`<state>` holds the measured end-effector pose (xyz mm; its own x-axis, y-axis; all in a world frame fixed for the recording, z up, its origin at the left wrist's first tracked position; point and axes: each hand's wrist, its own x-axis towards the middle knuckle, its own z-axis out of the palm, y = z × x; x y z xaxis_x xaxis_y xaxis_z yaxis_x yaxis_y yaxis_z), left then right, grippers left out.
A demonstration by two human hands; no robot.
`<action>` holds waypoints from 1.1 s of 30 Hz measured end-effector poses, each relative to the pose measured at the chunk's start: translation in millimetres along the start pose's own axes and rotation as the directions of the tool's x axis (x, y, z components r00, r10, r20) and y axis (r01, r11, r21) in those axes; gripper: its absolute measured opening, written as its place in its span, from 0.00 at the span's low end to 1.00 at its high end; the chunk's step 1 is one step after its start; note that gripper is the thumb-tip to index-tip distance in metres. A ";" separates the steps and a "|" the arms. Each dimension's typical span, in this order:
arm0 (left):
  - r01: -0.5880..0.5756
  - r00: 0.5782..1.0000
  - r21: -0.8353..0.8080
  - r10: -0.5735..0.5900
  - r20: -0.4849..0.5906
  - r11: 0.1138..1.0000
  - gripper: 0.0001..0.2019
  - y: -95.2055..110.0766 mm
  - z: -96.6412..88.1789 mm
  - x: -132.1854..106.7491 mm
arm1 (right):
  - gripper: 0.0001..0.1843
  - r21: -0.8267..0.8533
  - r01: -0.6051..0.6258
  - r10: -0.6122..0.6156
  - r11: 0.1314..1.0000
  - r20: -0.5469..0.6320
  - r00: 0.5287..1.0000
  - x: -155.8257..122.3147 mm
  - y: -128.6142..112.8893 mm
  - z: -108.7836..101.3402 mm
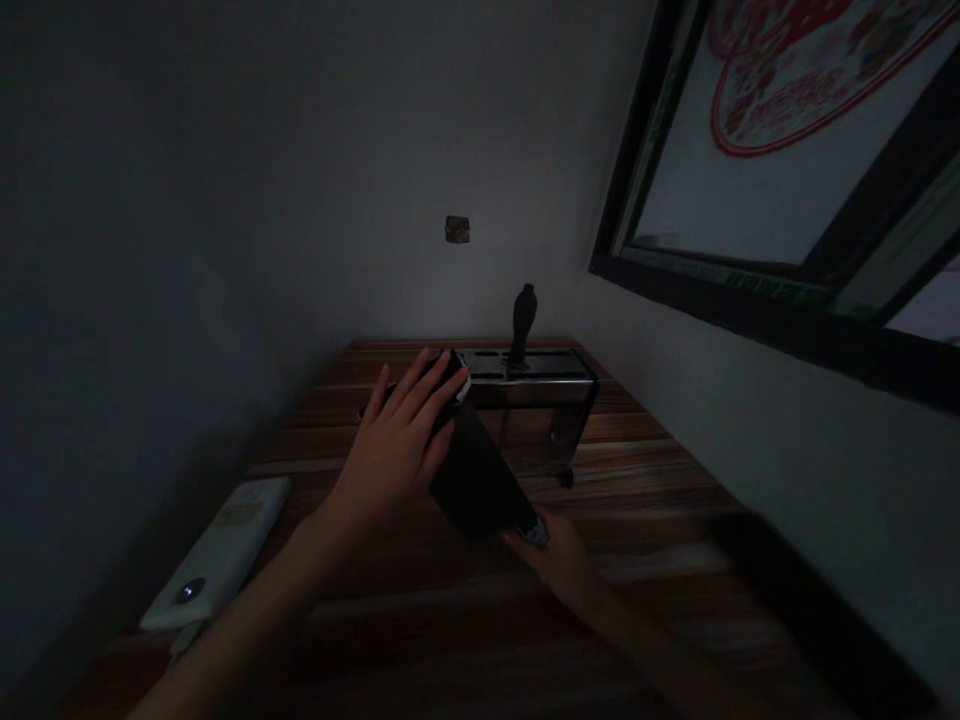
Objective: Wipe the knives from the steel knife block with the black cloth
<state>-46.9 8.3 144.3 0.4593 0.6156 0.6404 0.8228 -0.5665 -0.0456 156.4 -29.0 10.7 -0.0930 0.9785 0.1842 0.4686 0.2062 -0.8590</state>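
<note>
Right hand (566,565) closed on dark cleaver (480,475), left hand (401,430) by far end near rack (544,368), left grip unclear

No text legible; green marks (761,286) on dark frame (694,300) unreadable

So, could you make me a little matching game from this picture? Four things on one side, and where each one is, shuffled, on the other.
Things
1. Dark broad blade
2. White box
3. Black handle
4. Small dark patch

Places
A. Rising above the metal rack
B. On the wall beyond the table
C. Between the left hand and the right hand
D. On the wooden table, at the picture's left

Right pairs: 1-C, 2-D, 3-A, 4-B
</note>
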 end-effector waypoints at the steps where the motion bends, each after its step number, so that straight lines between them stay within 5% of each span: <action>1: 0.018 1.000 -0.022 -0.018 0.007 1.000 0.23 -1.8 -3.0 -0.2 | 0.12 0.003 0.000 0.000 1.000 0.005 1.000 0.1 -0.9 -0.7; 10: 0.271 0.947 -0.199 -0.298 -0.123 0.942 0.13 -17.1 -40.8 -4.1 | 0.14 0.109 -0.035 0.041 0.993 -0.055 0.998 2.0 -2.3 -5.8; 18: 0.233 0.965 -0.143 -0.247 -0.091 0.962 0.15 -3.1 -41.6 -11.2 | 0.16 0.277 -0.076 0.118 0.958 -0.139 0.983 7.8 -1.4 -27.6; 23: 0.141 0.989 -0.094 -0.137 0.048 0.986 0.14 14.1 -35.4 -10.0 | 0.18 0.304 0.032 0.058 0.952 -0.280 0.958 15.7 -3.2 -58.0; 27: 0.005 0.965 -0.127 0.029 0.259 0.992 0.14 47.8 -11.1 -17.1 | 0.21 0.256 0.106 -0.006 0.961 -0.365 0.931 22.2 -3.5 -89.4; 33: -0.211 0.830 -0.279 0.322 0.456 0.937 0.19 104.1 80.2 -75.7 | 0.21 0.136 0.092 -0.019 0.986 -0.465 0.885 15.3 -15.3 -142.7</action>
<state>30.9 -53.2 29.6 0.7988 0.5778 0.1673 0.5807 -0.8133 0.0362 273.2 -18.1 94.8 0.3176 0.8591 0.4014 0.3341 0.2948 -0.8953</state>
